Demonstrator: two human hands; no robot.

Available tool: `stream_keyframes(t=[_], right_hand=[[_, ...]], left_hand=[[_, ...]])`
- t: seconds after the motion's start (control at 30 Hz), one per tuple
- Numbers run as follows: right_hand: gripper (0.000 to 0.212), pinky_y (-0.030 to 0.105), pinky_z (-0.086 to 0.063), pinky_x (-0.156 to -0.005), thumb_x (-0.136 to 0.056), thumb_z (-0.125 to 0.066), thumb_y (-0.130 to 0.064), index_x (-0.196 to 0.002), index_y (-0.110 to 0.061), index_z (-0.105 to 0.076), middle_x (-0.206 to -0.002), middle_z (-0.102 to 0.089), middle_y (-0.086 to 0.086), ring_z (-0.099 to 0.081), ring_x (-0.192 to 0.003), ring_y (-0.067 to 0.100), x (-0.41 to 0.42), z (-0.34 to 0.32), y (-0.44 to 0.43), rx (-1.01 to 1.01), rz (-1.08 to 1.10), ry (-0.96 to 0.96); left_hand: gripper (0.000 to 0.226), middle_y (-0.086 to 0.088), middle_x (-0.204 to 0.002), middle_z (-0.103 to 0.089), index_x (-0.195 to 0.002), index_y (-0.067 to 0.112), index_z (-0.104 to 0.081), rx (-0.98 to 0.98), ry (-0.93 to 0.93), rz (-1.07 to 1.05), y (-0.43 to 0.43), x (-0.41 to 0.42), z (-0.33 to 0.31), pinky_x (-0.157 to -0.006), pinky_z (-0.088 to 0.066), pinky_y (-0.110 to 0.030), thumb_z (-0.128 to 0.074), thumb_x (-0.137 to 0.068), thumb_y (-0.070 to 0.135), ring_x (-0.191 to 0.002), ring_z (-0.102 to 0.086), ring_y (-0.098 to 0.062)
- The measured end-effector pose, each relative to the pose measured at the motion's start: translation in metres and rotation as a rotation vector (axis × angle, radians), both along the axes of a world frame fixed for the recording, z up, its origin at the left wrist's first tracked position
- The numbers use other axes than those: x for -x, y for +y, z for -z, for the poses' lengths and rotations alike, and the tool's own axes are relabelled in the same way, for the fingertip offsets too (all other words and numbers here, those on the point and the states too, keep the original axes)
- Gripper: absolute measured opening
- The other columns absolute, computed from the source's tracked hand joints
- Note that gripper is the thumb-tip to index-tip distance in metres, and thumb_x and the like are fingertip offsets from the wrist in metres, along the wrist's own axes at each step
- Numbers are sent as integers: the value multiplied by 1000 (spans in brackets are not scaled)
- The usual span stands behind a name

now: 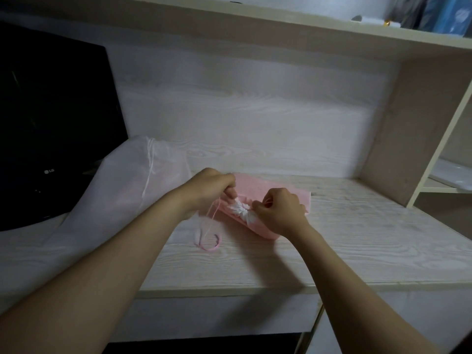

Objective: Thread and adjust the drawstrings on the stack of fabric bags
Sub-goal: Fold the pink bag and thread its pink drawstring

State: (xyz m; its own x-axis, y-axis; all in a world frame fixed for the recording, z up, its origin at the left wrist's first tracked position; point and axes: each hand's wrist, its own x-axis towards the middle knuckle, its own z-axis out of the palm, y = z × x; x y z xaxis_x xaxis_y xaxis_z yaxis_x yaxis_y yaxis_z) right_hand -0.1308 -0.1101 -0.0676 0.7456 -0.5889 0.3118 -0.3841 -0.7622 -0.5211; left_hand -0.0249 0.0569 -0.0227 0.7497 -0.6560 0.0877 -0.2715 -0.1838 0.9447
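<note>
A pink fabric bag (255, 190) lies on the pale wooden desk (332, 238), its mouth bunched into white gathered folds (241, 209). My left hand (209, 190) pinches the left side of the bag's mouth with curled fingers. A thin pink drawstring (210, 236) hangs down from that hand and curls on the desk. My right hand (279, 210) pinches the right side of the gathered mouth. A sheer white fabric bag (122, 185) with a white cord lies to the left, partly draped over the desk.
A black monitor (51, 123) stands at the left behind the white bag. A shelf unit with a side panel (408, 123) rises at the right, and a shelf (306, 24) runs overhead. The desk's front edge (229, 290) is near my forearms.
</note>
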Motion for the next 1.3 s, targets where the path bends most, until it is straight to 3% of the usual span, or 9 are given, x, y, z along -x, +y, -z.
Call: stream_keyframes(t=[0.13,0.27,0.43,0.53,0.67,0.8,1.0,1.17,1.3], right_hand=[[28,43,-54,-82,-92,-71,-43,-82,-21,-57,-80,-62,-3,-62,-90,28,-1,0,0,-2,-44,-16],[29,42,-55,-75,-94,-70,-43,-87,-16,-61,-82,-66,1,-63,-85,27,-2,2,-1,10,-64,-34],[17,41,-58,-76,-90,-74,-40,-90,-24,-68,-83,-70,1,-67,-87,25,2,-2,-2,9,-28,-143],[8,42,-56,-84,-96,-67,-35,-97,-28,-71,-80,-67,-5,-69,-85,24,3,-7,-2,90,12,-163],[23,8,-40,-62,-104,-54,-26,-102,-21,-77,-73,-66,-16,-60,-69,1,9,-18,0,-46,-159,-296],[21,20,-36,-56,-101,-63,-37,-99,-25,-81,-58,-60,-12,-46,-51,4,13,-18,0,-161,-326,-317],[7,9,-39,-57,-89,-78,-22,-85,-22,-84,-66,-71,-14,-61,-63,-4,17,-23,5,-12,-249,-399],[15,10,-37,-52,-89,-73,-19,-76,-21,-80,-56,-63,-17,-55,-57,1,17,-25,11,-197,-195,-415],[15,24,-45,-64,-94,-67,-19,-80,-18,-75,-69,-68,-9,-59,-64,5,17,-24,8,-367,-176,-430]], left_hand=[[22,-21,-92,-79,-91,-9,-68,252,249,-20,-13,13,0,-89,-63,-40,-55,-96,9,-97,-78,-34],[32,-12,-67,-61,-70,10,-50,434,455,59,-21,16,-2,-77,-63,-44,-54,-101,11,-62,-68,-27],[36,2,-62,-32,-74,20,-41,300,305,116,-30,17,5,-55,-33,-30,-47,-110,19,-48,-25,-12],[27,1,-64,-36,-81,18,-44,156,224,187,-31,20,8,-56,-23,-30,-41,-106,13,-52,-24,-12],[22,1,-68,-45,-95,17,-52,0,65,184,-33,21,12,-51,-25,-26,-38,-112,19,-50,-35,-8],[25,0,-70,-48,-108,11,-58,-9,30,202,-31,21,13,-51,-28,-23,-33,-113,12,-48,-42,-2],[27,-4,-71,-52,-91,11,-52,-32,6,218,-29,22,12,-53,-30,-25,-36,-113,12,-47,-40,-4],[27,-6,-70,-56,-94,5,-53,-19,15,230,-25,26,9,-56,-33,-27,-37,-114,12,-51,-42,-8],[14,-14,-72,-47,-102,7,-48,-30,-52,223,-21,23,10,-51,-28,-25,-38,-111,6,-51,-34,-11]])
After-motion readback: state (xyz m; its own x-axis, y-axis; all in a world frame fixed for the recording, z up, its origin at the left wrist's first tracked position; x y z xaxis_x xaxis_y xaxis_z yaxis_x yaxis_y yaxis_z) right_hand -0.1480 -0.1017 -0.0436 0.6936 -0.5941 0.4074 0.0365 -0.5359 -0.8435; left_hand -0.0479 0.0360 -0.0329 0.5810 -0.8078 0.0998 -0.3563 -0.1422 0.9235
